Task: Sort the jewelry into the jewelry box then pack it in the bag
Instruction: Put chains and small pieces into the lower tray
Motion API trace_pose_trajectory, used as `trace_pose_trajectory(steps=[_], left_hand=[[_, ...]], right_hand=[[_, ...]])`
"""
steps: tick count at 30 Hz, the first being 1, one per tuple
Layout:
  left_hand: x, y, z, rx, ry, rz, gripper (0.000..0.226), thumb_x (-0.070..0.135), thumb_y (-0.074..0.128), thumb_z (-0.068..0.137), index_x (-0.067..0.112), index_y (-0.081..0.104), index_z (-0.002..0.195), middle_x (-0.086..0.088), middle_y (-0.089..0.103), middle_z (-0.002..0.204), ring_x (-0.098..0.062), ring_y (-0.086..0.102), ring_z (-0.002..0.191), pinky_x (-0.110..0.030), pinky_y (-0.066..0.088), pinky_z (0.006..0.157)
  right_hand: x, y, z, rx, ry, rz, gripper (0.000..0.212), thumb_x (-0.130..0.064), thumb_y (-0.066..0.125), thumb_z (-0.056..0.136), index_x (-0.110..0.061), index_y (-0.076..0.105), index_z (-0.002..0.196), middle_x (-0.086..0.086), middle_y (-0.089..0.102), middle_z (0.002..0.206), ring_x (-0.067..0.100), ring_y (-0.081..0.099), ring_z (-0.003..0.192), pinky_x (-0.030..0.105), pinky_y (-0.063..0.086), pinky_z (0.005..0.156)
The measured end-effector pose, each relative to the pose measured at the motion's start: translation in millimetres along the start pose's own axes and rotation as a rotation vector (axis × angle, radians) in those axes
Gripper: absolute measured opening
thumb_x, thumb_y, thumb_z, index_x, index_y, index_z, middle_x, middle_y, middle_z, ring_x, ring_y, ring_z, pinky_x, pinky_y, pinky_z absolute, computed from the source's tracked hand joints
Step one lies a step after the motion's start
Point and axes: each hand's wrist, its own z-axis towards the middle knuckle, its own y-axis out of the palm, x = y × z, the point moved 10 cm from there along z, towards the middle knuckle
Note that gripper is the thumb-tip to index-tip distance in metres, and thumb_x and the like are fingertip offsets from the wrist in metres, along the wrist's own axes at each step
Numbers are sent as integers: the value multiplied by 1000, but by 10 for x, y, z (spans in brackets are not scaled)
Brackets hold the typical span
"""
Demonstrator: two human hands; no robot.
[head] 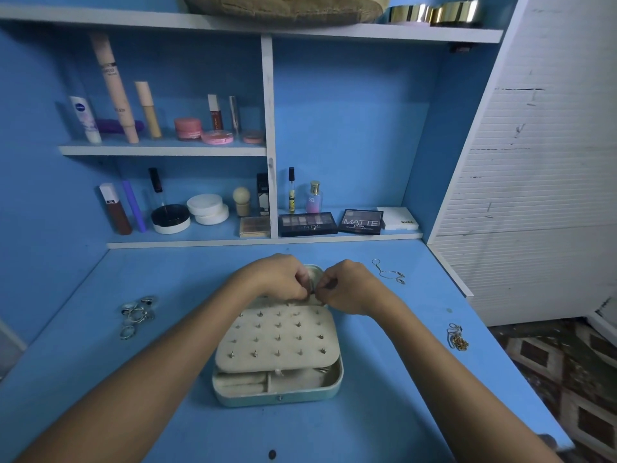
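Setting: blue bench (384,379) fills the lower frame, with blue-and-white shelves (163,150) of cosmetics across the upper half and a patterned floor at lower right.
Jewelry box: pale, open jewelry box (278,390) sits at centre frame; its cream stud panel (277,339), dotted with rows of small posts, lies tilted over the lower compartments, and the lid (314,274) stands up behind the hands.
Left hand: left hand (280,277) is curled at the far edge of the panel, fingertips pinched together; whatever it pinches is too small to make out.
Right hand: right hand (349,287) is curled just beside it, fingertips meeting the left's, apparently pinching the same tiny piece.
Loose jewelry: cluster of rings (137,314) lies at left of centre; a thin silver chain (389,271) lies right of the hands; a tangled gold and silver heap (457,339) sits near the right edge of the bench.
Bag: a tan fabric shape (283,8) on the top shelf may be the bag; this cannot be confirmed.
Stage: sorting seems under way, with most pieces not yet boxed.
Risks: a tiny piece could slip from the pinch and drop into the compartments below; the heap at the right edge could be knocked to the floor by a passing forearm; the chains may knot if dragged.
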Motion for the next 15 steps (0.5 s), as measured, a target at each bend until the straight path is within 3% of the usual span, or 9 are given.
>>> trace_pose_trajectory(steps=[7,12,15], left_hand=[[56,-124,87,75,45,-95,7,27,67,87,26,72,91,15,63,81,-4,57,74,-22,46,67],[259,-190,225,156,127,-210,3,30,68,88,30,71,86,16,67,83,-2,59,74,-17,43,66],[421,-179,346,171,159,-258,5,31,68,88,27,72,88,13,68,83,-3,59,72,-18,46,66]], right_hand=[[58,-199,-36,87,-54,93,15,-27,61,92,-20,73,87,1,73,93,21,67,91,35,56,76],[227,-532,-76,221,-26,134,13,-23,59,93,-25,69,86,0,73,94,19,65,90,31,55,72],[424,-714,-74,291,19,171,13,-24,59,95,-20,70,91,1,72,90,17,62,73,20,49,53]])
